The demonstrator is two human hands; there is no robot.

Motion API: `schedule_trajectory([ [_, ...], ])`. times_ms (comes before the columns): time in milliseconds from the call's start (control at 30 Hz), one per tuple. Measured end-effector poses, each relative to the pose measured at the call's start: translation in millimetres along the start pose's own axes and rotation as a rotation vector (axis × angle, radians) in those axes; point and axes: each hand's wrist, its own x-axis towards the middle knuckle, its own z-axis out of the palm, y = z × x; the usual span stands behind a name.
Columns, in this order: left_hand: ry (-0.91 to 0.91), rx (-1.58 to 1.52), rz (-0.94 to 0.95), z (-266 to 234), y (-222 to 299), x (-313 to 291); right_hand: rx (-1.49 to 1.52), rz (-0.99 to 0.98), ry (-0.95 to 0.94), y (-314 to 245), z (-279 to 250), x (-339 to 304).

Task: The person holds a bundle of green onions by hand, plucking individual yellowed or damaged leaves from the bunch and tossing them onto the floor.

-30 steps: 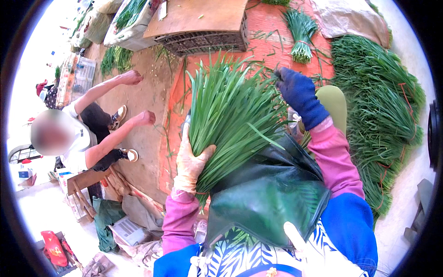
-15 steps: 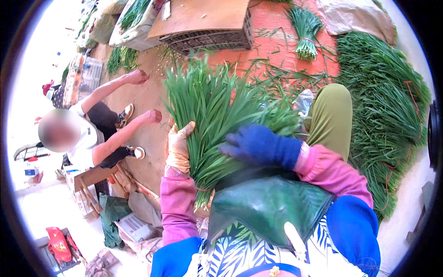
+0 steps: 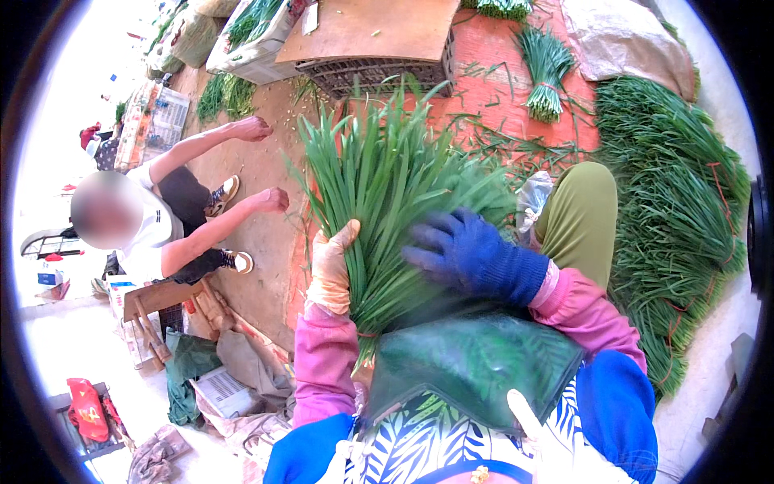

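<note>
The left hand (image 3: 332,270) grips a bunch of green chives (image 3: 387,189) upright over the lap; the blue-gloved right hand (image 3: 463,254) lies flat across its stems. Beside the bunch, a tied bundle (image 3: 547,68) lies finished; a big heap (image 3: 673,210) remains.

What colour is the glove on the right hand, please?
Dark blue; the glove shows best in the head view.

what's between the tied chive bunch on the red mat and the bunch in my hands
In the head view, red mat strewn with loose green leaves lies between the tied bunch and the held chive bunch. No other whole object sits there.
</note>
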Motion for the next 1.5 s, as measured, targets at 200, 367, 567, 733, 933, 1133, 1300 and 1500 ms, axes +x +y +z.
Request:
schedule_trajectory([
  [200,-0.100,0.049,-0.005,-10,-9,-1,-0.110,-0.023,0.140,2,-8,47],
  [367,-0.053,-0.009,-0.026,-16,-8,0,-0.051,0.025,-0.209,-9,26,6],
  [567,-0.070,-0.043,0.005,-17,-12,3,-0.119,0.008,-0.086,-20,16,-12],
  [733,-0.082,-0.025,0.007,-12,-13,1,-0.046,0.064,-0.060,-16,18,-13],
  [933,-0.096,0.103,0.048,-6,-15,-7,0.378,0.213,0.255,16,-19,13],
  [1133,-0.112,0.194,0.025,-7,-15,-11,0.054,0.541,0.142,44,-63,50],
  [1300,-0.119,0.241,0.015,-2,-13,-16,-0.070,0.480,-0.018,52,-46,55],
  [1500,-0.119,0.274,0.038,-5,-17,-20,0.643,0.574,0.338,79,-22,39],
])
